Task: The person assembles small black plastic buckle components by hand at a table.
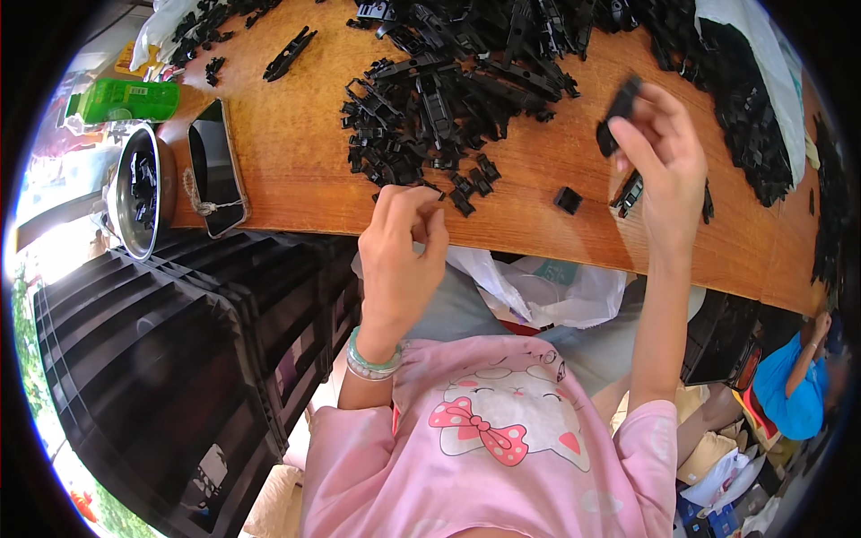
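Observation:
My right hand, raised over the right side of the table, grips a dark, elongated black plastic part between thumb and fingers. The part is smeared by motion. At the front edge of the table, my left hand is closed, its fingers curled and thumb near the forefinger. Whatever its fingertips may hold is hidden. Just beyond it lie small black plastic clips at the near side of a large heap of black plastic parts. One small black block sits alone between my hands.
At the left are a metal bowl with black pieces, a phone and a green bottle. Black crates stand below. More black parts lie by a white bag. Another person is at far right.

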Tool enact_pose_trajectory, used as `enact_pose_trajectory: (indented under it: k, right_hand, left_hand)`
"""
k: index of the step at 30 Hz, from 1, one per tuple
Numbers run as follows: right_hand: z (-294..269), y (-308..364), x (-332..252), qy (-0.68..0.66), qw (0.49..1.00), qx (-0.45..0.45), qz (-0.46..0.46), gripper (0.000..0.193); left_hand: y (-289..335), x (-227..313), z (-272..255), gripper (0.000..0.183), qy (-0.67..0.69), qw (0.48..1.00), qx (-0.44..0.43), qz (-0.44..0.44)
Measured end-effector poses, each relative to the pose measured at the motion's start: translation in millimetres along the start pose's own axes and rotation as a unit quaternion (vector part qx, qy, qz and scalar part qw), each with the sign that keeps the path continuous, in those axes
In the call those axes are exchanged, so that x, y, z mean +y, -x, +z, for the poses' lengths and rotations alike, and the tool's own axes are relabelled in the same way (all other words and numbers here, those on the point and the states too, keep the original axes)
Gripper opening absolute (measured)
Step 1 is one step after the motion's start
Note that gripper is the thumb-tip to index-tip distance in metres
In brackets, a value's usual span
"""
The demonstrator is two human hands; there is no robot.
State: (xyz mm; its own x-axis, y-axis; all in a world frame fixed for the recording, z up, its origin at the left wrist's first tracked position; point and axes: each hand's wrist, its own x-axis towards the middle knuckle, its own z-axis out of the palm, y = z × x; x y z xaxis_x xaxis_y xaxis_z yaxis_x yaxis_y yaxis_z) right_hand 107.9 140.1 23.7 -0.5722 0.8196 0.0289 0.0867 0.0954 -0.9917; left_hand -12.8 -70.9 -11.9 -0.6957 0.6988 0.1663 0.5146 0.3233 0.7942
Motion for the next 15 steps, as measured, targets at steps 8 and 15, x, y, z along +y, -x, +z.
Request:
enact_pose_trajectory:
  k: [8, 15]
  right_hand:
    - [-49.5, 72.7, 29.5, 0.148, 0.989, -0.024, -0.012, 0.027]
    - [-46.5, 90.2, 27.3, 0.341, 0.934, -0.027, -0.106, 0.032]
  left_hand:
    - [-7.7, -0.9, -4.3, 0.025, -0.107, 0.993, -0.014, 0.044]
    - [-8.9, 27.0, 10.9, 0.021, 0.011, 1.000, -0.001, 0.015]
